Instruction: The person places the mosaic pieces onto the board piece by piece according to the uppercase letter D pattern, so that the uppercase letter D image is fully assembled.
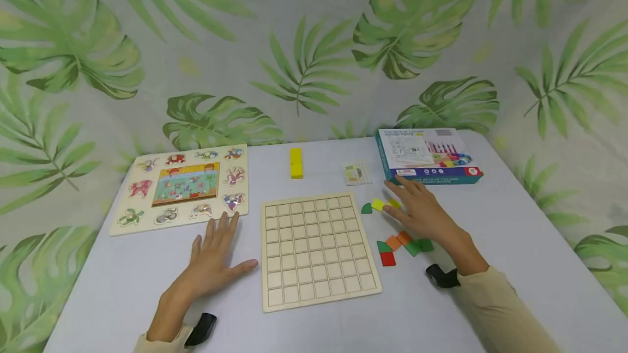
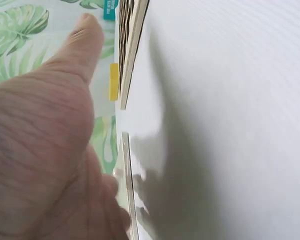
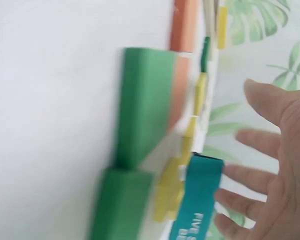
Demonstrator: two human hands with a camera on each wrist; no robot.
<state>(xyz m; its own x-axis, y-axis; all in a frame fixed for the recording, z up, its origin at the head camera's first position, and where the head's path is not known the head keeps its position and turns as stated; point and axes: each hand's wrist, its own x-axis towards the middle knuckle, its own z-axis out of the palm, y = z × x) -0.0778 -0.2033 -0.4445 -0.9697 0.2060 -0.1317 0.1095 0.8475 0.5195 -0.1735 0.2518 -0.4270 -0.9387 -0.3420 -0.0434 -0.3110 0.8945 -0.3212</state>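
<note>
My left hand (image 1: 216,254) lies flat on the white table, fingers straight, between the animal puzzle board (image 1: 183,187) and the wooden grid board (image 1: 319,249). In the left wrist view its thumb (image 2: 80,45) points along the grid board's edge (image 2: 132,45). My right hand (image 1: 419,212) reaches over a scatter of small coloured pieces with spread fingers and holds nothing; its fingertips are beside a yellow piece (image 1: 378,204). Green (image 1: 417,246), orange (image 1: 398,241) and red (image 1: 387,259) pieces lie under the wrist. The right wrist view shows the spread fingers (image 3: 262,175) and blurred green blocks (image 3: 145,105).
A teal toy box (image 1: 427,154) stands at the back right, close to my right fingertips. A yellow block (image 1: 296,163) and a small pattern card (image 1: 357,172) lie behind the grid board. A leaf-print cloth hangs behind the table (image 1: 515,244).
</note>
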